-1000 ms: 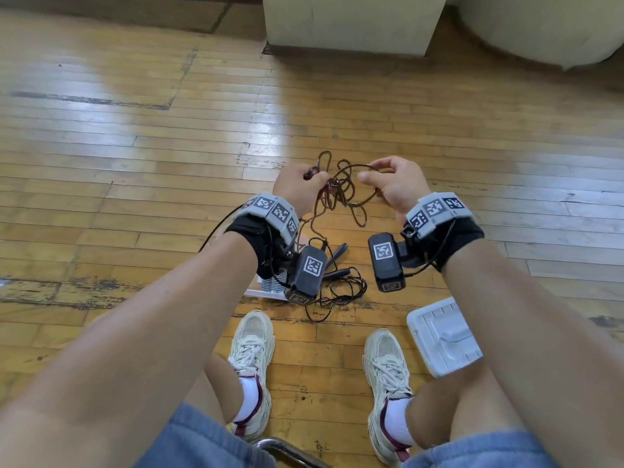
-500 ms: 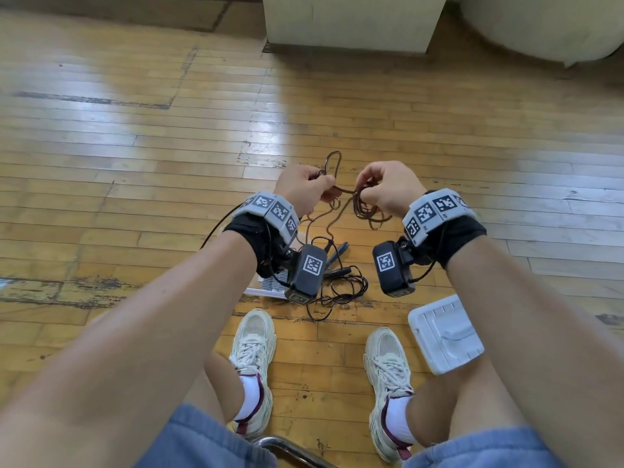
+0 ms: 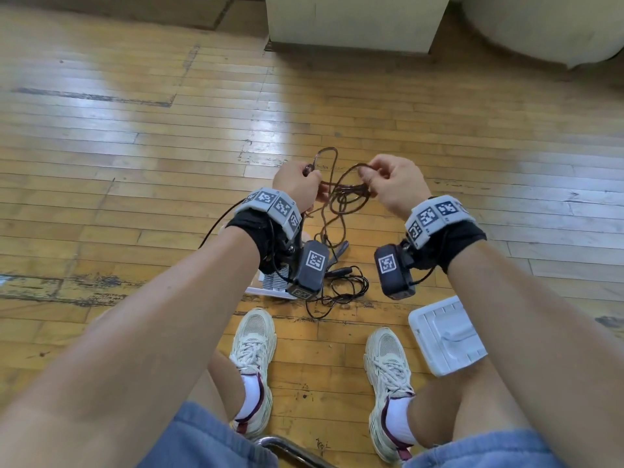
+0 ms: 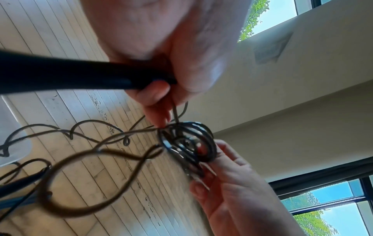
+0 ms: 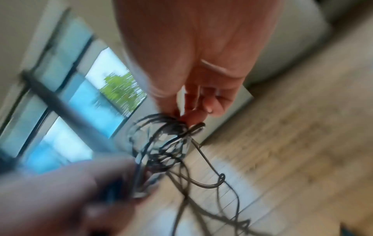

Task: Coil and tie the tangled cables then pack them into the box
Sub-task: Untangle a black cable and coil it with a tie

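Hands raised close together above the wooden floor (image 3: 135, 163), left hand (image 3: 297, 187) and right hand (image 3: 395, 184) both pinching the brown cable (image 3: 341, 194), loops dangling between. Showing only in the left wrist view: small tight coils (image 4: 187, 142) at the right fingertips (image 4: 201, 190). Lying near the right shoe: white box (image 3: 445, 336).

Blurred left hand (image 5: 66, 188), box (image 3: 260, 282) half-hidden

Bare forearms, each wrist wrapped in a black strap (image 3: 248, 224) under a grey band of square black-and-white markers (image 3: 429, 216), with a dark camera block (image 3: 312, 268) hanging below. Blue shorts (image 3: 202, 440), cream sneakers (image 3: 253, 339), white socks (image 3: 251, 396).
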The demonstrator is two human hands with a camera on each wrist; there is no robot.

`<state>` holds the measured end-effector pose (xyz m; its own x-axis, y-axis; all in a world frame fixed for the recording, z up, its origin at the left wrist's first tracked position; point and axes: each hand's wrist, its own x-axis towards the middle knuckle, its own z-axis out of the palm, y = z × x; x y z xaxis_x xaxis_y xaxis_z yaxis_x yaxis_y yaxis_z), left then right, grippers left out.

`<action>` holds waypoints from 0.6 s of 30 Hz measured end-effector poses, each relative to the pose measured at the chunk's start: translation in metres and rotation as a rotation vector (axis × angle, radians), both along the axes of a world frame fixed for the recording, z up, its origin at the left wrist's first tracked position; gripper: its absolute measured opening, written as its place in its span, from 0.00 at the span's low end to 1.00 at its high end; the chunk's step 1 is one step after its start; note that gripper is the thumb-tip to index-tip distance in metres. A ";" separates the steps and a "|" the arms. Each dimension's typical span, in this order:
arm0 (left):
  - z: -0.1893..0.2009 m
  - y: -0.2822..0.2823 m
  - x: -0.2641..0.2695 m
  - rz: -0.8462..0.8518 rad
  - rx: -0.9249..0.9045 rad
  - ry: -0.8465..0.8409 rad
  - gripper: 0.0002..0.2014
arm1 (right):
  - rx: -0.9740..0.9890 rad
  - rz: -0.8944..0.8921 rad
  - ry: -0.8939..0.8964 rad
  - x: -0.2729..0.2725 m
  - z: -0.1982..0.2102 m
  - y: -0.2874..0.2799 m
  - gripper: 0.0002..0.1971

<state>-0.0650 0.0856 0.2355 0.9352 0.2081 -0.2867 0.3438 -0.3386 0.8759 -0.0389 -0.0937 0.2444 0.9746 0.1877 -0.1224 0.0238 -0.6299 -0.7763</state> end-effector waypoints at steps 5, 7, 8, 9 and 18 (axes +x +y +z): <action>-0.002 0.008 0.003 0.196 0.002 -0.026 0.11 | 0.364 -0.602 0.417 0.010 -0.008 -0.010 0.09; -0.002 0.010 0.004 0.262 -0.038 -0.031 0.10 | 0.683 -0.783 0.534 0.011 -0.009 -0.014 0.09; -0.002 0.011 0.004 0.277 -0.057 -0.030 0.10 | 0.828 -0.820 0.525 0.014 -0.010 -0.016 0.09; -0.001 0.011 0.004 0.288 -0.079 -0.031 0.09 | 0.955 -0.834 0.493 0.016 -0.010 -0.018 0.09; 0.005 0.001 0.001 0.139 -0.214 -0.077 0.10 | 0.342 -0.238 0.204 0.003 -0.001 -0.002 0.10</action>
